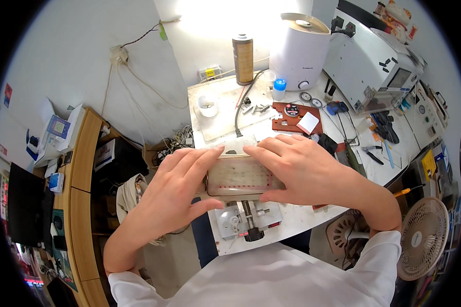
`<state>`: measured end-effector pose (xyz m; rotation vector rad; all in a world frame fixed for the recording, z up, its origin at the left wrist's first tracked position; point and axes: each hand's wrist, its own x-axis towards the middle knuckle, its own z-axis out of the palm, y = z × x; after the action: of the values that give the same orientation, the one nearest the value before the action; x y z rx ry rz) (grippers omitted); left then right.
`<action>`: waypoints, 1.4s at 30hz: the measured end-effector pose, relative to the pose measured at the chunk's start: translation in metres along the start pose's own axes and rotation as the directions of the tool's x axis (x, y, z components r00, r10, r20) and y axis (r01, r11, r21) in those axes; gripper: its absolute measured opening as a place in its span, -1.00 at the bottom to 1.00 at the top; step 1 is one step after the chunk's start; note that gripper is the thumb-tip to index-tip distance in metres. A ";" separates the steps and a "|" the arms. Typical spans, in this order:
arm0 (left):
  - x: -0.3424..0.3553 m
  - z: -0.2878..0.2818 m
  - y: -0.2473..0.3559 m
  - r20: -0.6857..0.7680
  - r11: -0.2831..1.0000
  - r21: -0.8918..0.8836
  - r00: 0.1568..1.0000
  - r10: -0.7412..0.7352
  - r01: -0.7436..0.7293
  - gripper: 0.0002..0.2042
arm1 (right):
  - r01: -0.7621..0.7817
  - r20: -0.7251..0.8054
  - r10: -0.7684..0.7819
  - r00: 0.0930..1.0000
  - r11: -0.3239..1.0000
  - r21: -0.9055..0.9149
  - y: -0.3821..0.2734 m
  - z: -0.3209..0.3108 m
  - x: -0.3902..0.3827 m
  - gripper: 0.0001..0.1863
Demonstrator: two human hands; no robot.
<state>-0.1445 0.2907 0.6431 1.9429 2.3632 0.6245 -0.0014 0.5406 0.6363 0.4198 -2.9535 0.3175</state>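
Note:
A rectangular flat plate (pixel 241 176) with a pale, see-through top and a row of small red marks along its near side lies before me on a bench device (pixel 224 225). A black knob (pixel 254 234) on a metal shaft sticks out of the device toward me. My left hand (pixel 182 176) lies along the plate's left end, fingers stretched to the far edge and thumb apart near the front corner. Over the right end reaches my right hand (pixel 297 166), fingers extended along the far edge and thumb at the near edge. A dark cable (pixel 237 115) runs to the device's back.
Behind stand a spray can (pixel 243 59), a white humidifier (pixel 299 53), a blue-capped bottle (pixel 279 88) and a white cup (pixel 207 105). A red-brown board (pixel 295 117) lies to the right, with pliers (pixel 373 154) farther over. A fan (pixel 422 238) stands lower right, a wooden cabinet (pixel 81 204) left.

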 end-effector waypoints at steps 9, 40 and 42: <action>-0.017 0.014 -0.020 -0.076 0.998 -0.043 0.996 -0.038 0.035 0.04 | -0.096 0.084 0.085 0.993 0.986 0.133 0.001 -0.009 0.008 -0.17; -0.043 0.059 0.030 -0.341 0.317 -0.920 0.869 -0.359 -0.230 -0.67 | -0.062 -0.468 0.297 0.832 0.888 0.455 -0.091 0.031 -0.030 -0.06; -0.046 0.057 0.037 -0.237 0.223 -0.961 0.909 -0.343 -0.166 -0.69 | 0.016 -0.371 0.383 0.846 0.677 0.735 -0.092 0.037 -0.044 -0.18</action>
<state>-0.0848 0.2691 0.5914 1.0300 1.3218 2.0357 0.0626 0.4572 0.6103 0.0562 -2.2296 1.4079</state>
